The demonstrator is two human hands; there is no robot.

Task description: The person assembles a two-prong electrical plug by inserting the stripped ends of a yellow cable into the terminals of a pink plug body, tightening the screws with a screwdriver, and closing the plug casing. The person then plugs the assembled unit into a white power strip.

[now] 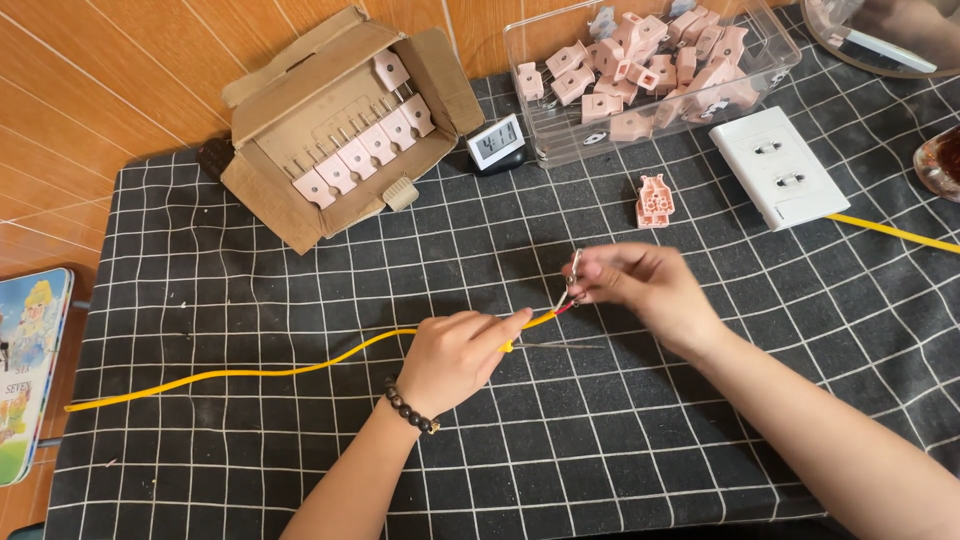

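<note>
My left hand (455, 355) pinches a yellow cable (250, 371) near its stripped end, over a black mat with a white grid (300, 470). The cable trails off to the left across the mat. My right hand (640, 285) grips the thin bare wires (568, 296), one red and one pale, that stick out of the cable's end, and holds them upward. A thin metal tool with a yellow handle (560, 345) lies on the mat just below my hands. A beaded bracelet sits on my left wrist.
A loose pink plug part (655, 200) and a white double socket (778, 168) with a yellow cord lie behind my hands. Further back are a cardboard box (300, 215) of pink parts, a small digital clock (497, 143) and a clear plastic bin (560, 145) of pink parts. A colourful booklet (28, 370) lies left.
</note>
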